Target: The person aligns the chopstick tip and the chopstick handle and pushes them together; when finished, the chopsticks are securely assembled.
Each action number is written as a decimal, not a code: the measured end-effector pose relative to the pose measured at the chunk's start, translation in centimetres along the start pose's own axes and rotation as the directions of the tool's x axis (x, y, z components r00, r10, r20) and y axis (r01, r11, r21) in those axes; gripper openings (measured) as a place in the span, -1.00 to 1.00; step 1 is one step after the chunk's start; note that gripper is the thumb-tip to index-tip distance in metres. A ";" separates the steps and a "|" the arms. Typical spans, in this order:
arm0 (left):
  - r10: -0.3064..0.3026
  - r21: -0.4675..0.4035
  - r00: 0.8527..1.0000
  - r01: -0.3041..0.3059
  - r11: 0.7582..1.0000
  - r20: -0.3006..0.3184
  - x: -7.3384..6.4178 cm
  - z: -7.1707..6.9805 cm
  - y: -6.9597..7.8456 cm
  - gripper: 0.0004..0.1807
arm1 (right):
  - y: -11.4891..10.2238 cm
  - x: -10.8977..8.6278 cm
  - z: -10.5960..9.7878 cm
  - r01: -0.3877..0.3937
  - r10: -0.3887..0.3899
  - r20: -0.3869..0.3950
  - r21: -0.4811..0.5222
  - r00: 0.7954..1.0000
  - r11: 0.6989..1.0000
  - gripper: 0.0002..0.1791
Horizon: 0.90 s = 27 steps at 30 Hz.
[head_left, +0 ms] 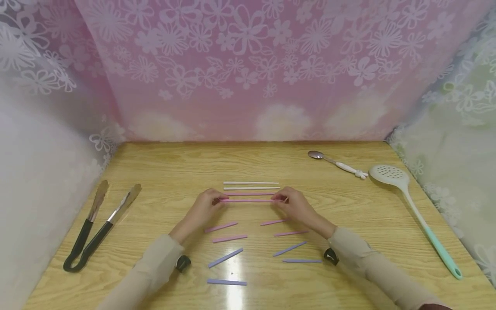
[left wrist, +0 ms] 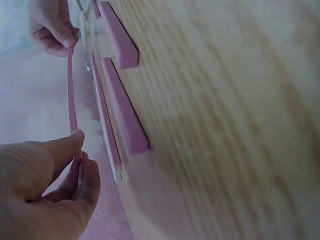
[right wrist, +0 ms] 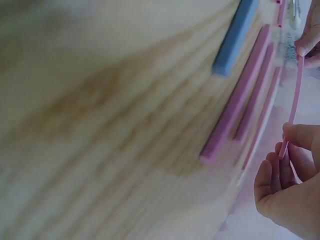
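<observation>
Left wrist view: thumb and forefinger of the left hand [left wrist: 45, 190] pinched on the near end of a thin pink strip [left wrist: 71, 95], with the far end pinched by the fingertips of the right hand [left wrist: 52, 25]. Right wrist view: same grip from the other side, right-hand fingers [right wrist: 292, 187] curled on one end of the strip [right wrist: 295, 100], other hand's fingertips [right wrist: 307, 42] closed on the far end. Head view: both hands, left [head_left: 203, 209] and right [head_left: 296, 206], holding the pink strip [head_left: 248, 200] level between them just over the wooden table [head_left: 174, 168], near its middle. Just beyond the held strip, parallel to it: another pink strip [head_left: 249, 193], then two white strips [head_left: 251, 185] lying side by side. Nearer the body, between the forearms: four shorter pink strips [head_left: 221, 227] scattered at slight angles, then four blue-violet strips [head_left: 225, 257] closer to the table's front edge. Beige sleeves [head_left: 155, 267] on both forearms, small dark wrist cameras [head_left: 183, 262] below them. Far left on the table: black-handled metal tongs [head_left: 97, 226], lying spread. Far right: a metal spoon with a white handle [head_left: 337, 162], and beside it a white slotted skimmer with a teal handle [head_left: 410, 206]. Behind and around: pink floral curtain [head_left: 248, 64].
</observation>
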<state>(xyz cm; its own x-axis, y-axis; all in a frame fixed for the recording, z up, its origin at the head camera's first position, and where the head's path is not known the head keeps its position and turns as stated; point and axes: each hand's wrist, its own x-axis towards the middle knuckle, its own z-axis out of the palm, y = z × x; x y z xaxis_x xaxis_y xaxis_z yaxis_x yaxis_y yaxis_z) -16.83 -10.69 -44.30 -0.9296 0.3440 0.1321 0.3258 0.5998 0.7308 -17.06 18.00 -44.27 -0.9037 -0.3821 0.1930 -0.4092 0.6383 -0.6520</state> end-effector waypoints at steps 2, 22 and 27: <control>-0.008 0.013 1.000 0.008 1.000 -0.005 0.2 0.2 -0.1 -0.80 | 0.3 0.3 0.1 -0.013 0.013 0.010 -0.001 1.000 1.000 -0.92; -0.045 0.078 0.998 0.041 0.996 0.049 1.7 0.8 -1.0 -0.86 | 1.4 1.5 1.1 -0.088 0.090 0.061 -0.041 0.994 0.995 -0.93; -0.039 0.091 0.998 0.034 0.995 0.052 1.9 0.9 -1.1 -0.87 | 1.4 1.5 1.1 -0.104 0.107 0.054 -0.043 0.993 0.994 -0.92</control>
<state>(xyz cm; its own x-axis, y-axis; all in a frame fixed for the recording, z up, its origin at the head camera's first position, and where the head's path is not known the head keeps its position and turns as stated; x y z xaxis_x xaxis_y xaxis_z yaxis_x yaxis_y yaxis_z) -18.77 -10.10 -45.44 -0.9314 0.3576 0.0681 0.3080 0.6744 0.6710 -18.86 17.55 -45.73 -0.9341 -0.3473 0.0828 -0.3177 0.7026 -0.6367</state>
